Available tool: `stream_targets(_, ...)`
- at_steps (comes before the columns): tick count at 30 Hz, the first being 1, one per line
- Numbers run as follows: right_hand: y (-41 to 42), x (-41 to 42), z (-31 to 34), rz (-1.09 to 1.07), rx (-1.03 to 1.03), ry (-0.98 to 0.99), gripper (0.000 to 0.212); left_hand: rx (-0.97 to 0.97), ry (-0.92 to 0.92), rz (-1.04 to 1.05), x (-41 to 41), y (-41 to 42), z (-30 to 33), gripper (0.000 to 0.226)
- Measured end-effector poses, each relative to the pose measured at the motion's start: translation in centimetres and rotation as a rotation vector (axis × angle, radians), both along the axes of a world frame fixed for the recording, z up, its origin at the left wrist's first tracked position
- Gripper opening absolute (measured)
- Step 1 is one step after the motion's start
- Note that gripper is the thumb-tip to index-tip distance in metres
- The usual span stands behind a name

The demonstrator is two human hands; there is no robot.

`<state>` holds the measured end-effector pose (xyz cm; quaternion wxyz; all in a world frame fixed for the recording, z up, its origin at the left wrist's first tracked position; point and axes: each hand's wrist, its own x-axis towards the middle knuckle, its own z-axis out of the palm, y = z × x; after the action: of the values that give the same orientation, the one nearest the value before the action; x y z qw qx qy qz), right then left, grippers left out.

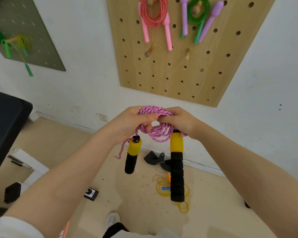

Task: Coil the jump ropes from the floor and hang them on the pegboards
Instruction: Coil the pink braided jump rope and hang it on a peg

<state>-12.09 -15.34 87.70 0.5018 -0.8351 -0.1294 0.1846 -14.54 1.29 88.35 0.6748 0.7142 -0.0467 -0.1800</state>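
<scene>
Pink braided rope [155, 121] is held bunched into a coil in front of the wooden pegboard [179, 69], between both hands and well above the floor [136, 212]. The left hand [132, 124] is curled round the left side of the bundle, and the right hand [181, 121] is closed over the right side, its fingers tucked into the loops. Two yellow-and-black handles hang below: the shorter-looking one [132, 155] under the left hand, the longer-looking one [177, 169] under the right. A frayed rope tail dangles beside the left handle.

Coiling is judged to be nearly finished, with hanging not yet done. A bare wooden peg [150, 50] and a second one [187, 54] are seen on the board, below a pink rope [153, 16] and a green rope [198, 12] already hung. For the next move the coil would have to be lifted and its opening slipped over a free peg, with the handles kept from swinging.

Open room is left between the hands and the board. A yellow rope [163, 188] lies on the floor by the wall, beside a dark object. A dark bench edge [9, 117] stands to the left, and a green pegboard [24, 31] holds another rope.
</scene>
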Motion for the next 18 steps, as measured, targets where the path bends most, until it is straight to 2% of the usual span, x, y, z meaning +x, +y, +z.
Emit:
stream_targets(4,0.1,0.4,-0.1,-0.108,0.093,0.063,0.021,-0.077,-0.087,0.185,-0.2,-0.4,-1.1,0.019)
stream_targets(8,0.5,0.0,-0.5,-0.147,0.215,0.113,0.017,-0.043,-0.153,0.370,-0.6,-1.3,-1.7,0.011)
stream_targets(10,0.6,0.0,-0.2,-0.118,0.115,0.057,0.017,-0.076,-0.166,0.449,-0.7,-1.7,-2.0,0.008)
stream_targets(13,0.5,0.3,0.6,0.013,-0.146,-0.122,0.021,-0.091,-0.167,0.575,-0.5,-2.3,-2.0,0.008)
stream_targets(18,-0.3,0.1,0.6,0.158,-0.074,-0.017,0.024,0.116,-0.275,0.594,0.1,-2.3,-0.6,0.019)
